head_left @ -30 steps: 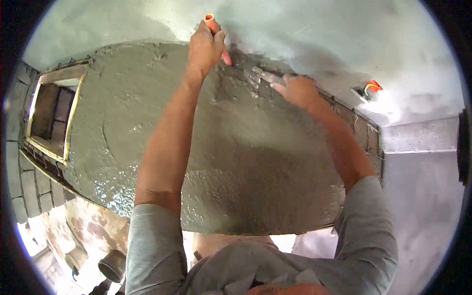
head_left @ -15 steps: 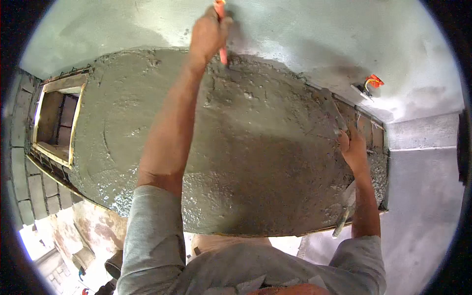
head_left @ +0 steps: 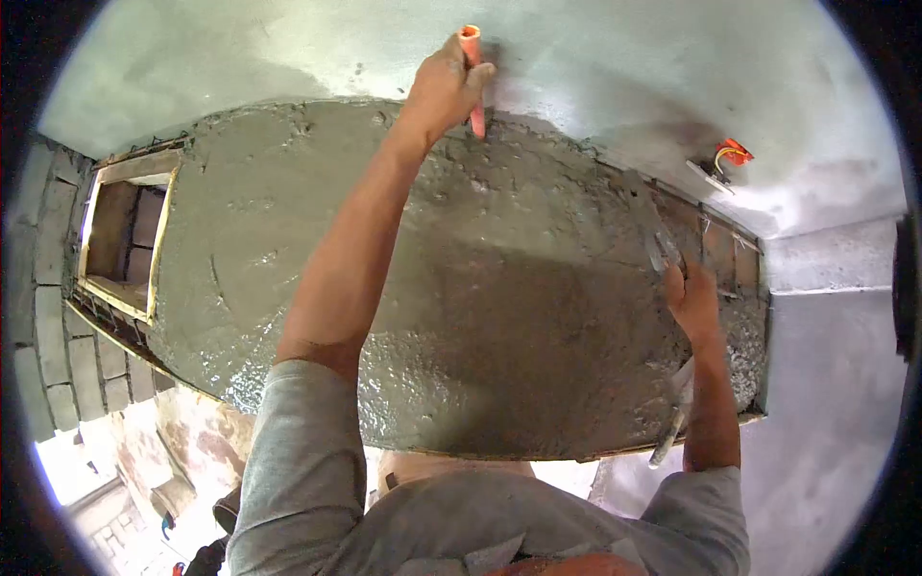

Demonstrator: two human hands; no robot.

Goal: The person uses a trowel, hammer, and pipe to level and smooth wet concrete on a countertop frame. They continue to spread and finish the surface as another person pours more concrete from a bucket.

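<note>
A broad bed of wet grey concrete [head_left: 461, 317] fills the middle of the view. My left hand [head_left: 447, 91] is wrapped round an orange plastic pipe [head_left: 477, 120], held upright at the far edge of the bed by the wall. The pipe's open end faces up and its lower end meets the wet surface. On the right, my right hand [head_left: 693, 302] is closed round the handle of a trowel [head_left: 660, 245], whose mud-covered blade lies on the concrete towards the far edge. A second tool with a long handle [head_left: 665, 446] rests over the near edge, below my right forearm.
A wooden frame [head_left: 165, 230] surrounds an opening at the left end. Exposed bars and boards [head_left: 725, 252] show at the far right edge. An orange wall box with wires [head_left: 735, 154] projects from the plastered wall [head_left: 615, 58]. Block masonry [head_left: 53, 250] stands at far left.
My left hand and the orange pipe have moved right and slightly nearer along the far edge. My right hand stays nearly in place with the trowel. The view has shifted slightly.
</note>
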